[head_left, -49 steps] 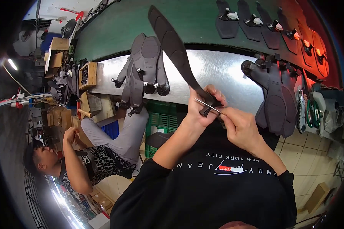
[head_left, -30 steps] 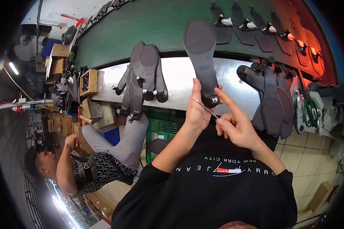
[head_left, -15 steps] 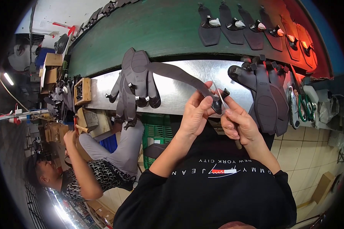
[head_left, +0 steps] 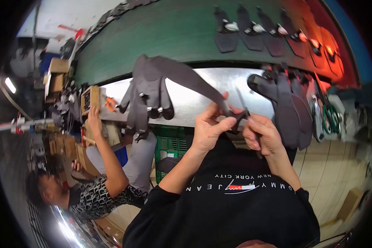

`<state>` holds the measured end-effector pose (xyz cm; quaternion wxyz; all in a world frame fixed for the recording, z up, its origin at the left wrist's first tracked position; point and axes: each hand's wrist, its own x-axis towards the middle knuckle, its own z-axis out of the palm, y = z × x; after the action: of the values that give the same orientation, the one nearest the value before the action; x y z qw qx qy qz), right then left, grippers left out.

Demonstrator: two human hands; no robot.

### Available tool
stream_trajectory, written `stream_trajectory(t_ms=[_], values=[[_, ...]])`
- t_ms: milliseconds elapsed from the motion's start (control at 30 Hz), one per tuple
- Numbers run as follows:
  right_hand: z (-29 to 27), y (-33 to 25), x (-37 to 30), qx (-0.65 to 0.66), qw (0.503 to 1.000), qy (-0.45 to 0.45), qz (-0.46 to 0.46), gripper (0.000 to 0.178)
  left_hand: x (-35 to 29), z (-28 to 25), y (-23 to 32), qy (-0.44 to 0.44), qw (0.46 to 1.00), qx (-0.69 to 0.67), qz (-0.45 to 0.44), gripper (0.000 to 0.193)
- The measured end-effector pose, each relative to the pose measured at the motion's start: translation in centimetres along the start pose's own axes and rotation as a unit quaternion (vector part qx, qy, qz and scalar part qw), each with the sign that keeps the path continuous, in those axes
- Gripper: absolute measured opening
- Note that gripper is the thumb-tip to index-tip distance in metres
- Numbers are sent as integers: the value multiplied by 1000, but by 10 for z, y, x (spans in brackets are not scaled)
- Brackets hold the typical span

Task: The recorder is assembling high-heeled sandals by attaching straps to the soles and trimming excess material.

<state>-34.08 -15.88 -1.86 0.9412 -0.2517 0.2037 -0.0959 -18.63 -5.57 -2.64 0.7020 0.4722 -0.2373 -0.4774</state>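
A long dark grey sandal sole (head_left: 190, 78) bends across the metal-topped bench toward me, its far end over a pile of similar soles (head_left: 146, 89). My left hand (head_left: 211, 128) is closed on its near end, where a dark strap piece shows, blurred. In my right hand (head_left: 262, 130) is a slim tool with a thin metal blade (head_left: 240, 98), pointing up and away from me. Its handle runs down through my closed fingers. The blade's lower part is close to the strap piece; whether they touch I cannot tell.
At right lie more soles (head_left: 291, 107), a utility knife (head_left: 317, 118) and green-handled scissors (head_left: 330, 118). Several strapped soles (head_left: 252, 31) line the green belt (head_left: 161, 35). A co-worker (head_left: 95, 186) at left touches a wooden box (head_left: 89, 99), near an orange-handled tool (head_left: 110, 104).
My blade has tilted and swung away from the sole's end, which my left hand still holds. The co-worker's hand has moved up to the wooden box, and the orange-handled tool now lies on the bench.
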Motion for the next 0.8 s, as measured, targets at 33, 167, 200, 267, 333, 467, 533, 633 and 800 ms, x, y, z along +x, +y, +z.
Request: stream_trajectory(t_ms=[33,167,200,267,333,467,533,633,800], values=[[-12,1,0,32,999,-8,5,28,0,-3,6,-9,1000,14,-2,62],[-20,-30,-9,21,990,-16,-139,63,5,-39,48,27,996,62,66,44],[-20,-32,-10,7,991,-17,-134,60,4,-48,64,54,993,54,87,35],[-23,-32,-10,-10,991,-19,-130,58,2,-69,96,112,986,66,103,30],[-28,-30,-5,-22,995,10,-96,50,-4,-96,121,194,967,67,148,27],[-31,-34,-7,5,993,31,-113,41,-32,-196,145,487,780,346,186,51],[-35,-38,-5,-46,987,76,-130,38,-30,-188,144,499,738,355,285,53],[-46,-39,0,-138,967,134,-167,33,0,-121,137,409,800,307,314,46],[-48,-48,2,-532,749,219,-329,38,126,-29,81,118,917,328,191,61]])
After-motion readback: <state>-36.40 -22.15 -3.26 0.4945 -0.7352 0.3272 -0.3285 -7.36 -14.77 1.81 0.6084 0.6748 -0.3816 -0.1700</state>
